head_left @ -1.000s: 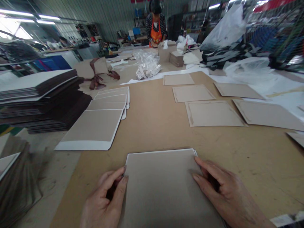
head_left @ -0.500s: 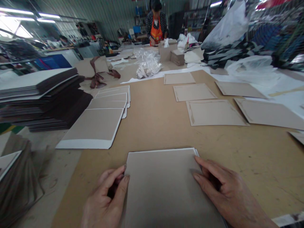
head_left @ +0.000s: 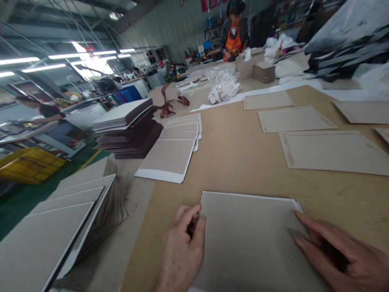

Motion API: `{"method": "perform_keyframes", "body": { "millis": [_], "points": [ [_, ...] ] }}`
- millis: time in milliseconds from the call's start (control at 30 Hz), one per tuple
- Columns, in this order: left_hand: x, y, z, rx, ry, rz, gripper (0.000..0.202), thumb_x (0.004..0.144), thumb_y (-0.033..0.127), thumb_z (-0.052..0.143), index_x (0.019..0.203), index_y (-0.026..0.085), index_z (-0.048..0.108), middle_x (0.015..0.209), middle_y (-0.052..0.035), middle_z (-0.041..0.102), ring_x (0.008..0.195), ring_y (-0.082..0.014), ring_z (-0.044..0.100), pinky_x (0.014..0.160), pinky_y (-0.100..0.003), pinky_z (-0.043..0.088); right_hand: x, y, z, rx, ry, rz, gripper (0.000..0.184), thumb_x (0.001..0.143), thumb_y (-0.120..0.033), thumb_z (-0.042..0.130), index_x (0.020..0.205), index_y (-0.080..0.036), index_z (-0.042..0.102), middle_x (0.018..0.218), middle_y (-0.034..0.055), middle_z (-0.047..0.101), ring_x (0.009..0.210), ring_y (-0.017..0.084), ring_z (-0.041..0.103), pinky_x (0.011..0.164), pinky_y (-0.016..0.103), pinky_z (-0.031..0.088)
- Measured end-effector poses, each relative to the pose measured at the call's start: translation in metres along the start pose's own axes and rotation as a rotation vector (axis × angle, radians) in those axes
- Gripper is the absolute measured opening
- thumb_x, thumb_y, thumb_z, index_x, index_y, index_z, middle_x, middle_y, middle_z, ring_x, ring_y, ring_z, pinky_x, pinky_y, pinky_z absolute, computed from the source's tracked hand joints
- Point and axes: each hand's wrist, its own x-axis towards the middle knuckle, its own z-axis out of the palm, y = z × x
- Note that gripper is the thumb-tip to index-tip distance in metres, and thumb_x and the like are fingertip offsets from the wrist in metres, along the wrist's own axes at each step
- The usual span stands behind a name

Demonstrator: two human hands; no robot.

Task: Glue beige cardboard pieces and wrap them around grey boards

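Note:
In front of me lies a grey cardboard panel [head_left: 252, 239] with thin white borders; another white edge peeks out under its far right corner. My left hand [head_left: 185, 247] pinches the panel's left edge between thumb and fingers. At the opposite edge is my right hand [head_left: 337, 247], its index finger at the corner and its thumb over the grey face, slightly blurred. Beyond the left hand, several white-edged panels [head_left: 170, 156] overlap in a row on the brown tabletop [head_left: 231, 158].
A dark stack of boards [head_left: 127, 134] rises at left, with fanned grey panels [head_left: 54, 227] nearer me. Flat grey cards [head_left: 331, 150] lie at right. Crumpled clear plastic [head_left: 223, 85] sits farther back. A person in an orange apron [head_left: 234, 40] stands at the far end.
The view has turned left, so everything appears farther right, and more of the fanned panels and a yellow bin show at left. Both hands stay at the panel's edges.

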Motion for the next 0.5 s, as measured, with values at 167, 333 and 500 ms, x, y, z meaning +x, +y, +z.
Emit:
{"method": "perform_keyframes", "body": {
  "millis": [167,333,500],
  "points": [
    [0.001,0.003,0.0,-0.013,-0.015,0.013,0.026,0.09,0.036,0.052,0.107,0.021,0.066,0.091,-0.0019,0.058,0.082,-0.016,0.058,0.074,-0.029,0.046,0.006,0.006,-0.001,0.006,0.004,-0.089,0.044,0.089,-0.058,0.058,0.113,-0.023,0.07,0.071,-0.0007,0.065,0.052,0.015,0.061,0.046,0.023,0.051],
    [0.001,0.004,0.0,-0.024,-0.026,0.042,0.024,0.091,0.034,0.05,0.107,0.022,0.065,0.091,-0.0017,0.056,0.083,-0.0165,0.057,0.075,-0.03,0.045,0.012,0.008,-0.006,0.02,-0.036,-0.069,0.042,0.087,-0.055,0.061,0.109,-0.022,0.072,0.072,0.0003,0.069,0.055,0.016,0.066,0.046,0.02,0.053],
    [0.002,0.003,0.002,0.021,-0.011,0.071,0.022,0.091,0.031,0.051,0.104,0.021,0.065,0.089,-0.0022,0.056,0.082,-0.0178,0.058,0.075,-0.032,0.047,0.017,-0.008,-0.009,-0.037,-0.027,-0.111,0.04,0.092,-0.05,0.053,0.107,-0.018,0.071,0.082,0.0042,0.073,0.063,0.02,0.07,0.052,0.025,0.057]
  ]
}}
